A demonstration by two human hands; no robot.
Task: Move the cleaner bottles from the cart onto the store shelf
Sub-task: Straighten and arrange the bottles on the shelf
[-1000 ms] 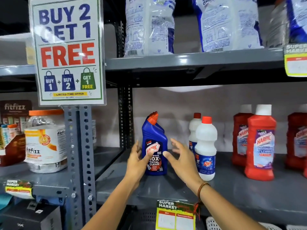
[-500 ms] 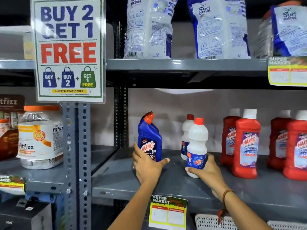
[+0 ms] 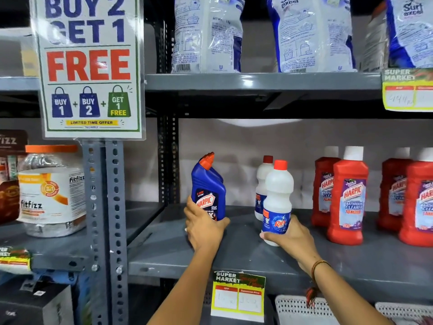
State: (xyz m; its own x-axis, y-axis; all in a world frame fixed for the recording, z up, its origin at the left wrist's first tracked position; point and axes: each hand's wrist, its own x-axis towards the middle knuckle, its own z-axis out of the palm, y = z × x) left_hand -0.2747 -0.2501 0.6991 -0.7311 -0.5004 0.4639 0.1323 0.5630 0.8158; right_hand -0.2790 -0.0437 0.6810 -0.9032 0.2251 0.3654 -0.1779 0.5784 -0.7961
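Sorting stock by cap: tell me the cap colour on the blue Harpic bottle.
Red-orange cap, head view.

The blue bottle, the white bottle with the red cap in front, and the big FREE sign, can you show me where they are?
blue bottle (image 3: 206, 184): head view, on its upper body.
white bottle (image 3: 278, 191): head view, on its plain white middle.
FREE sign (image 3: 89, 64): head view, on the red word.

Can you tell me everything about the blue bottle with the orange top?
The blue bottle looks like glossy plastic, with a bent neck and an orange-red cap angled up to the right. Its dark label reads Harpic in white on red. It stands roughly upright at the left end of the grey shelf, apart from the white bottles. The left hand wraps its lower part, hiding the base.
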